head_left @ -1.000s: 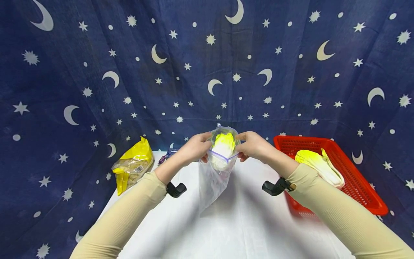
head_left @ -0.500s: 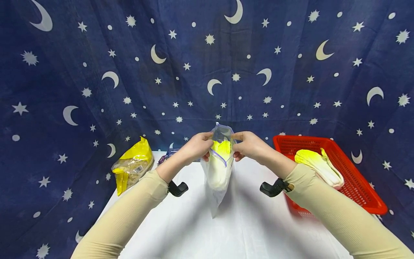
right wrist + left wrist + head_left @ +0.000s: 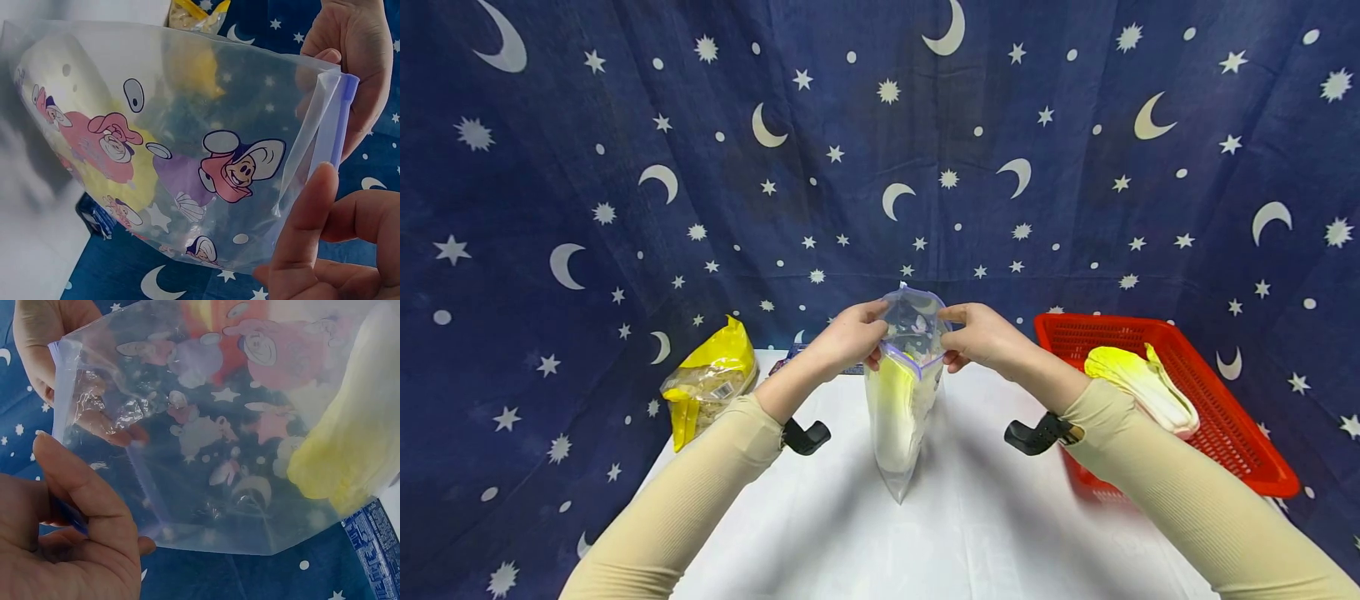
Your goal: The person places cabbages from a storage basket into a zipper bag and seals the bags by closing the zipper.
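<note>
A clear zip bag [image 3: 934,340] with a purple zip edge hangs upright over the table, its mouth spread wide. Inside it, low in the bag, lies a napa cabbage [image 3: 892,421], yellow leaves up and white base down. My left hand [image 3: 852,336] pinches the left side of the bag's rim between thumb and fingers. On the opposite side my right hand [image 3: 979,337] pinches the rim. Printed cartoon figures cover one face of the bag [image 3: 234,165] in the right wrist view. The cabbage [image 3: 340,453] shows through the plastic in the left wrist view.
To the right stands a red plastic basket [image 3: 1225,417] with another napa cabbage [image 3: 1142,386] in it. A yellow and clear food packet [image 3: 711,383] sits at the table's left edge. A blue package [image 3: 797,354] lies behind my left forearm. A dark star-patterned curtain hangs behind.
The cabbage has slid from the bag's mouth down to its lower part, and the bag now hangs fuller below. Both hands stay at the rim.
</note>
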Motion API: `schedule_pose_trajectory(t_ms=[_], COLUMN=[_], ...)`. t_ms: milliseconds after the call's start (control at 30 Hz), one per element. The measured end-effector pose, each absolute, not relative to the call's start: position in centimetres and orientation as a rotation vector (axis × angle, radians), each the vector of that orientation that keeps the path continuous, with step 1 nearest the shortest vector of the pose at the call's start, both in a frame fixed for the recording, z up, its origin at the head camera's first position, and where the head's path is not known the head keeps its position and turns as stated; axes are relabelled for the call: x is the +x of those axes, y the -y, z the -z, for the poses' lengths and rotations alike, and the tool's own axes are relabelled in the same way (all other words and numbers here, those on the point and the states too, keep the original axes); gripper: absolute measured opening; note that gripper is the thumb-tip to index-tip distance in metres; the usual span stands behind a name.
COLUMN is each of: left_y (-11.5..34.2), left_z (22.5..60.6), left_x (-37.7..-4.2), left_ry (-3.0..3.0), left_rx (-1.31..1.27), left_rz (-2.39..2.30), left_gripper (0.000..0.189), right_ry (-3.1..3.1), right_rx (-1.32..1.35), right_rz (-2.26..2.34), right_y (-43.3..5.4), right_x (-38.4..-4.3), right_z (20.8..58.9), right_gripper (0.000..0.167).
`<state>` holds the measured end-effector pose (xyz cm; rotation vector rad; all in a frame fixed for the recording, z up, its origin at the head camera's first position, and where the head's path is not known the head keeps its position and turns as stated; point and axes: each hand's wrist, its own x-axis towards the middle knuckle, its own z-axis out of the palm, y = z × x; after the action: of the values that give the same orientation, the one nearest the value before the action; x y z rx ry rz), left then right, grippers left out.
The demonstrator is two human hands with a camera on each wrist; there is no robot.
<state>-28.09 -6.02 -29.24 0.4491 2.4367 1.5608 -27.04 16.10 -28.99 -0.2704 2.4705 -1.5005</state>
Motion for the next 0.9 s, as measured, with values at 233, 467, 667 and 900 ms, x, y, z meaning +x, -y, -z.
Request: schedule_pose_trajectory(t_ms=[233,467,667,900], left_y=[6.6,7.5,8.4,9.5], left_z=[29.2,29.0,29.0,28.5], left_x=[-28.1,-28.1,-28.3,-28.2], left_ry=[-2.451,-2.459,-2.469,-2.505], left_rx=[0.435,0.447,0.441,0.410], left_rz=[-1.552,-1.509,-1.498,-1.502], left_gripper=[0.063,0.063,0.064,0.063], right_ry=[-2.547,-2.653,-2.553,-2.462], right_rx=[-0.280,-0.242,-0.266,-0.304], right_rz=[1.405,1.363,1.450,1.528], right_y=[-16.2,-16.6,-16.5,-15.3], right_x=[-27.0,-27.7,-28.5,-28.8], right_z=[29.0,29.5,30.7,31.9], right_gripper=[0.069,0.058,0.062,0.067])
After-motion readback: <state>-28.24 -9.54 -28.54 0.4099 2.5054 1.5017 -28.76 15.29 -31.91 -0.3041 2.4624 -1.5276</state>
